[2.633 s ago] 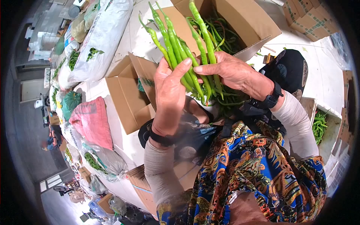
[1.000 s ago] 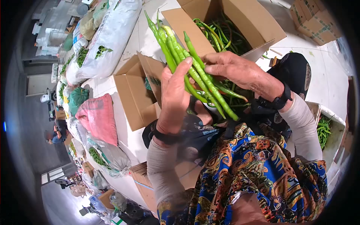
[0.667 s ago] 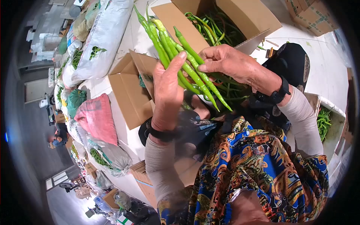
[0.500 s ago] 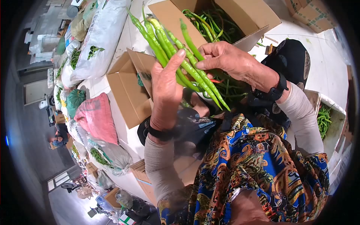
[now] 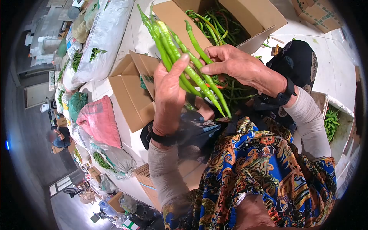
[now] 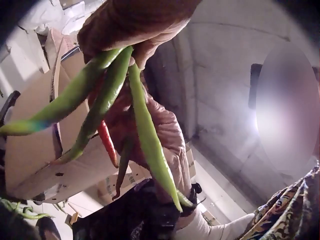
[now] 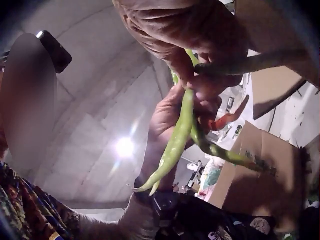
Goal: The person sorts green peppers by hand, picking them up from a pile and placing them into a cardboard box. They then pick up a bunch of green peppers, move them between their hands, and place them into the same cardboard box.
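Observation:
A small bunch of long green chili peppers (image 5: pixel 163 42) is gripped by the left hand (image 5: pixel 168 97), the thumb lying across them. They slant, stem ends up and pointed tips toward the lap. The right hand (image 5: pixel 243 69) pinches another green chili pepper (image 5: pixel 195 42) between thumb and fingers, close beside the bunch. A red chili pepper (image 6: pixel 106 142) sticks out below the right hand in the left wrist view. In the right wrist view a light green pepper (image 7: pixel 175 142) hangs down in front of the left hand (image 7: pixel 162 117). The palms are largely hidden.
An open carton (image 5: pixel 260 19) of green peppers stands ahead, a smaller open carton (image 5: pixel 132 99) to the left. More loose peppers (image 5: pixel 239 92) lie below the right hand. A foam box (image 5: pixel 347 126) with peppers is at right. Sacks (image 5: pixel 101 120) line the left side.
The peppers have gone from a wide upright fan to a slanting bunch in the left hand. The right hand now pinches one green pepper, and its upper end has swung slightly. Red shows near it.

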A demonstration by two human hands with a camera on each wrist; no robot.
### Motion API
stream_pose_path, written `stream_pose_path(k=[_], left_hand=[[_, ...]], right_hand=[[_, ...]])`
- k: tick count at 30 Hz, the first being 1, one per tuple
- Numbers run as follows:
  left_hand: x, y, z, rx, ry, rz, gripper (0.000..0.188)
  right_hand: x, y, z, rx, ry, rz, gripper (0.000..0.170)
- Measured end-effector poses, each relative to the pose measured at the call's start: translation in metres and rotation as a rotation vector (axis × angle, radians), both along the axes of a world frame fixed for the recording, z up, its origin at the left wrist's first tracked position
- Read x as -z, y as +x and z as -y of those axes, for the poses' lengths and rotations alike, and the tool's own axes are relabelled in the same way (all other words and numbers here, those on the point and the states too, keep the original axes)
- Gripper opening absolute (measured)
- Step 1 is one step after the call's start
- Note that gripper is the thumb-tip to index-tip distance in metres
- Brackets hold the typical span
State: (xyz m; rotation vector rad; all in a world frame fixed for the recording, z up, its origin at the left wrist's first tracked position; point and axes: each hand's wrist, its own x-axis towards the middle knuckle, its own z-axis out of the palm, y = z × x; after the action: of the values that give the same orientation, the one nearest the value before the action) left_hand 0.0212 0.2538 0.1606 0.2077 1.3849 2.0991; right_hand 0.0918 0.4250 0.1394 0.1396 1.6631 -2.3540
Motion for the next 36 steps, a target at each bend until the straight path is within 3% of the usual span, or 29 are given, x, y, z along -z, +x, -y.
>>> stream_pose_path(k=[2,4,7,9,11,12,15,16,21,26,29,36], left_hand=[[0.001,-0.006,0.006,-0.012,0.017,-0.007,0.02],[0.005,-0.02,0.02,-0.153,0.023,-0.073,0.021],[-0.007,-0.019,0.025,-0.182,0.033,-0.084,0.022],[-0.005,-0.021,0.028,-0.18,0.007,-0.13,0.022],[-0.002,-0.021,0.027,-0.151,0.043,-0.1,0.023],[-0.003,-0.02,0.026,-0.15,0.043,-0.108,0.023],[-0.007,-0.014,0.02,-0.005,0.138,-0.041,0.021],[-0.007,-0.012,0.018,-0.007,0.119,-0.04,0.02],[-0.007,-0.003,0.013,0.118,0.023,-0.017,0.016],[-0.022,0.013,-0.002,0.099,-0.039,-0.036,0.04],[-0.011,0.009,0.007,0.194,-0.093,-0.058,0.027],[-0.018,0.014,0.005,0.189,-0.14,-0.02,0.028]], right_hand=[[-0.004,0.004,-0.007,0.01,0.088,0.015,0.022],[0.002,0.012,-0.021,-0.056,0.55,-0.173,0.024],[0.008,0.028,-0.028,-0.113,0.764,-0.285,0.024],[-0.001,0.031,-0.029,-0.093,0.711,-0.271,0.023],[-0.022,0.031,-0.03,0.013,0.292,-0.004,0.021],[-0.028,0.03,-0.032,0.026,0.258,0.014,0.02],[-0.038,0.02,-0.022,0.073,0.227,0.001,0.018],[-0.038,0.017,-0.015,0.095,0.148,-0.113,0.021],[-0.045,-0.003,0.003,0.214,0.181,-0.113,0.032],[-0.042,-0.019,0.003,0.14,0.083,-0.242,0.035],[-0.04,-0.023,0.006,0.109,-0.011,-0.196,0.03],[-0.034,-0.023,0.004,0.059,-0.087,-0.174,0.026]])
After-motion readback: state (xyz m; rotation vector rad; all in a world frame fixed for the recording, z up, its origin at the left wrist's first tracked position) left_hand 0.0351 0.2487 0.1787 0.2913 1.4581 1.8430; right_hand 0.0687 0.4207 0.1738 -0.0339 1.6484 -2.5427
